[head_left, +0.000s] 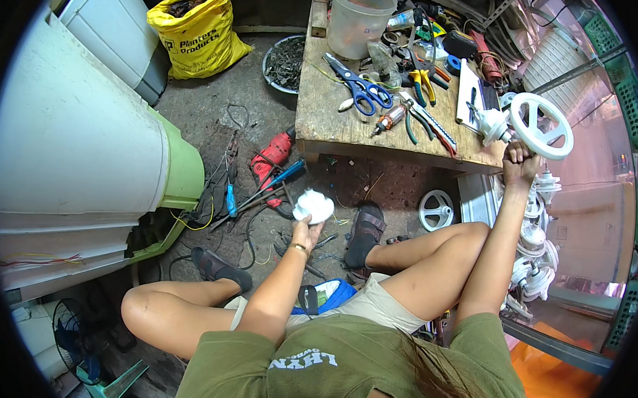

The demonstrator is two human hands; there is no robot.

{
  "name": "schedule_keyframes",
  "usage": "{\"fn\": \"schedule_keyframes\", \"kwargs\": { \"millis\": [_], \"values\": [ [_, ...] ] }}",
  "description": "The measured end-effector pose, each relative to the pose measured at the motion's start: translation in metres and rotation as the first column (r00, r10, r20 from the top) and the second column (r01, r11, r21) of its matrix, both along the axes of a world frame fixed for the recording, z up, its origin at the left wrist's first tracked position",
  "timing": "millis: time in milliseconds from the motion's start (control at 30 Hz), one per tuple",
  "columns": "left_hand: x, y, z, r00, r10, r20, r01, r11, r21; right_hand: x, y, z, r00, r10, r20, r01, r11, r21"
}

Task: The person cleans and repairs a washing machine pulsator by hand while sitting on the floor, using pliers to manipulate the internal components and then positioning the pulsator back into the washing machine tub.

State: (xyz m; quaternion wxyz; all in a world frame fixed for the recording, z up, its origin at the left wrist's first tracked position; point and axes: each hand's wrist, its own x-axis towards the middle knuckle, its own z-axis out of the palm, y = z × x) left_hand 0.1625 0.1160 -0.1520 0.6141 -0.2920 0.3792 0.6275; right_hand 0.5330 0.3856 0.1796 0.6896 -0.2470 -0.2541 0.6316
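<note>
In front of me my left hand is closed around a white, rounded plastic housing with a small stub on top. Out to the right, my right hand is raised past the table corner, its fingers curled at the lower rim of a white spoked pulley wheel. Just left of that wheel is a white stepped plastic gear housing, close to my knuckles; whether it joins the wheel I cannot tell. A second white spoked wheel rests near the floor beyond my right knee.
The wooden table carries blue-handled scissors, pliers, a small motor armature and a clear bucket. On the floor lie a red power drill, cords and screwdrivers. White gear parts hang at right; a washing-machine body stands left.
</note>
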Motion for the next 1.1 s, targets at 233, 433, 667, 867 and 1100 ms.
{"fn": "schedule_keyframes", "kwargs": {
  "millis": [233,433,667,867,1100],
  "values": [
    [-0.025,-0.042,0.142,0.971,-0.19,0.149,0.059,0.787,0.614,-0.151,-0.057,-0.016,0.961,0.211,0.18,-0.182,0.969,-0.167],
    [-0.096,-0.014,0.267,0.98,-0.052,-0.192,0.168,0.733,0.659,-0.236,-0.114,0.001,0.858,0.401,0.321,-0.382,0.916,-0.122],
    [-0.16,-0.045,0.342,0.415,0.26,-0.872,0.377,0.823,0.425,-0.312,-0.169,0.003,0.758,0.542,0.364,-0.518,0.838,-0.169],
    [-0.147,-0.062,0.35,-0.209,0.336,-0.919,0.234,0.929,0.286,-0.354,-0.192,-0.01,0.754,0.583,0.302,-0.551,0.812,-0.19],
    [-0.15,-0.07,0.341,-0.296,0.25,-0.922,0.148,0.966,0.214,-0.371,-0.2,-0.02,0.677,0.657,0.33,-0.666,0.739,-0.104]
  ]
}}
